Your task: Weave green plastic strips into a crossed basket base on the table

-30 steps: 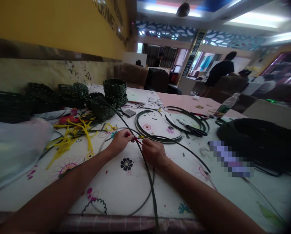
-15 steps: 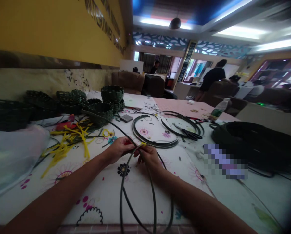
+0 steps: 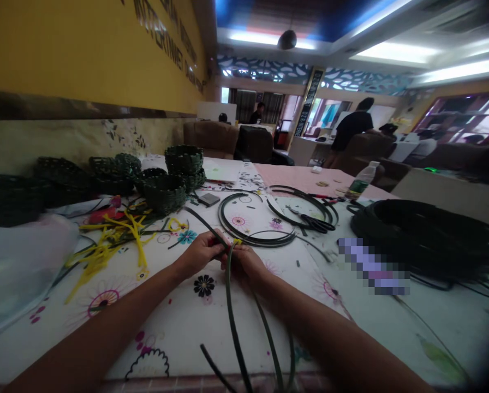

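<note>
My left hand (image 3: 201,252) and my right hand (image 3: 244,262) meet over a flowered tablecloth (image 3: 179,322), both pinched on a dark green strip (image 3: 233,322) that loops down toward the near table edge. A small yellow tie (image 3: 237,241) shows between the fingertips where the strip crosses itself. Another length of the same strip runs from my left hand up toward the woven baskets (image 3: 165,191).
Yellow ties (image 3: 113,237) lie in a heap at left beside a clear plastic bag (image 3: 19,262). Coiled strip rings (image 3: 252,218) and black scissors (image 3: 314,222) lie ahead. A large dark coil (image 3: 424,234) sits at right, a bottle (image 3: 359,182) behind it. People stand far back.
The strip, lying straight across the table a second ago, is now bent into a loop held at its crossing. Both hands have drawn slightly toward me and closer together.
</note>
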{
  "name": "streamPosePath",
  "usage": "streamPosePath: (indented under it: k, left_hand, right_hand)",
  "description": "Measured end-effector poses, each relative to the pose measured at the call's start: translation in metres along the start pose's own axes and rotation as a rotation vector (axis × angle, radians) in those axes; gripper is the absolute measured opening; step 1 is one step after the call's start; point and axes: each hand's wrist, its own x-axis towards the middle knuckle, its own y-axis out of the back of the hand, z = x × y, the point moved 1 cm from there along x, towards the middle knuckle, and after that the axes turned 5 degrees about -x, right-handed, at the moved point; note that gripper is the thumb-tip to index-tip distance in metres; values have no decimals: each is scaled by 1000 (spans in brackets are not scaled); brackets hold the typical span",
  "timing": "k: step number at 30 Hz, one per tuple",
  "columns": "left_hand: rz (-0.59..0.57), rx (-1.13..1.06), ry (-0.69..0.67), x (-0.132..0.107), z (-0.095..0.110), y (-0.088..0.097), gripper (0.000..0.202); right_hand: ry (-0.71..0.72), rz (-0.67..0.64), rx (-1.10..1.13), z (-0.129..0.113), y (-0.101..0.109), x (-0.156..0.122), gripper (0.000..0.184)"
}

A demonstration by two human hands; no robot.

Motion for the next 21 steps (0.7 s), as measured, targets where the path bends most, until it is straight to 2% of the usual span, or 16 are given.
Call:
streamPosePath:
  k: [4, 7, 9, 11, 14, 15, 17, 19, 21]
  left_hand:
    - [35, 51, -33, 2, -2, 12, 31]
    - [37, 116, -31, 3, -3, 21, 27]
    - [24, 172, -31, 3, -4, 25, 25]
    - [35, 174, -3, 4, -8, 27, 24]
    - [115, 52, 68, 6, -15, 27, 27]
    - [136, 7, 86, 7, -17, 28, 29]
    - [153, -43, 116, 7, -19, 28, 31]
    - [165, -62, 149, 7, -19, 29, 32]
    - [166, -74, 168, 6, -20, 27, 32]
  right_hand:
    - [-115, -89, -143, -15, 3, -11, 26]
    - [-46, -32, -496, -28, 5, -21, 23]
    - [96, 82, -789, -33, 6, -24, 21]
    - [262, 265, -1083, -36, 8, -25, 24]
    - [437, 504, -1361, -37, 12, -23, 29]
    - [459, 525, -1368, -37, 14, -21, 29]
    - [448, 478, -1267, -35, 16, -18, 24]
    - [363, 386, -1031, -32, 18, -15, 19]
    - [238, 243, -725, -27, 17, -13, 22]
